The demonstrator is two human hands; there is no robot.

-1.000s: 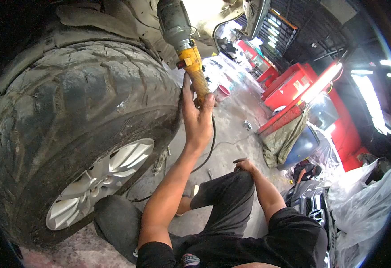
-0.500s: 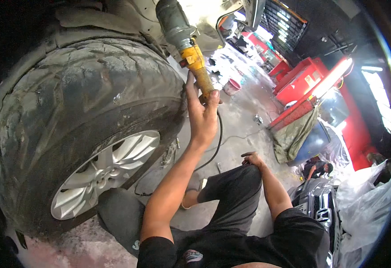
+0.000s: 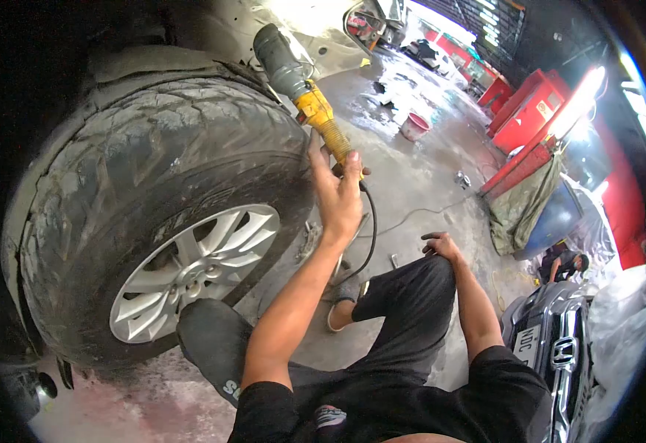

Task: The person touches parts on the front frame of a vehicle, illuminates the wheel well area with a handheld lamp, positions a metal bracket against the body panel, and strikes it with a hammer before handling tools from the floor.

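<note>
My left hand (image 3: pixel 337 199) grips the ribbed yellow handle of a corded work lamp (image 3: pixel 286 70), whose grey metal hood points up toward a pale, brightly lit body panel (image 3: pixel 337 48). A black cable (image 3: pixel 372 229) hangs from the handle end and curves down past my wrist. Just left of the lamp is a large, worn tire (image 3: pixel 168 148) with a silver alloy wheel (image 3: pixel 197 273). On my bent right knee rests my right hand (image 3: pixel 442 245), holding nothing, with its fingers stretched out.
A red bucket (image 3: pixel 414 127) stands on the concrete floor beyond the lamp. Red cabinets (image 3: pixel 526 111), a draped cloth (image 3: pixel 522 210) and a blue drum (image 3: pixel 555 225) are at the right. Another person (image 3: pixel 562 262) crouches behind a car front (image 3: pixel 544 332).
The view has shifted, so the wheel, bucket and parked car appear farther right. The lamp hood is tilted a little more to the left in view. Both hands keep their poses.
</note>
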